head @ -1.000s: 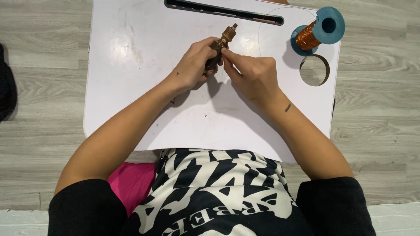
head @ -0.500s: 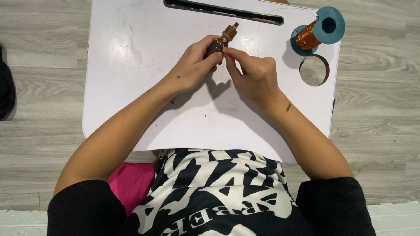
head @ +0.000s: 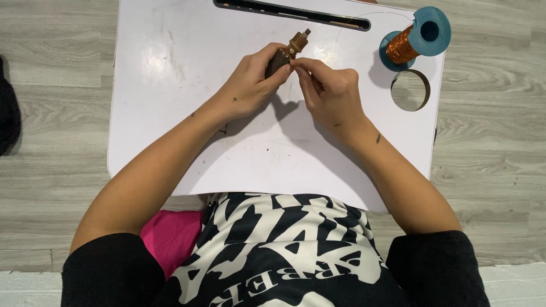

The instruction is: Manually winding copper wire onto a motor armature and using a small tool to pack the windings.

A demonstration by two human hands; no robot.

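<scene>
My left hand [head: 250,85] grips a small dark cylinder with a copper-coloured end on a shaft, a motor armature [head: 289,50], held tilted above the white lap table [head: 170,113]. My right hand [head: 327,94] pinches at the armature's side with thumb and forefinger. A very thin wire [head: 347,25] arcs from the hands toward a blue spool of copper wire [head: 415,40] lying at the table's far right corner.
A round cup hole [head: 410,90] is cut in the table just below the spool. A long dark slot [head: 290,11] runs along the table's far edge. Grey wood-look floor surrounds the table; a dark object [head: 8,113] lies at the left edge.
Both hands stay at the armature; the fingers have shifted slightly around it. The spool has not moved.
</scene>
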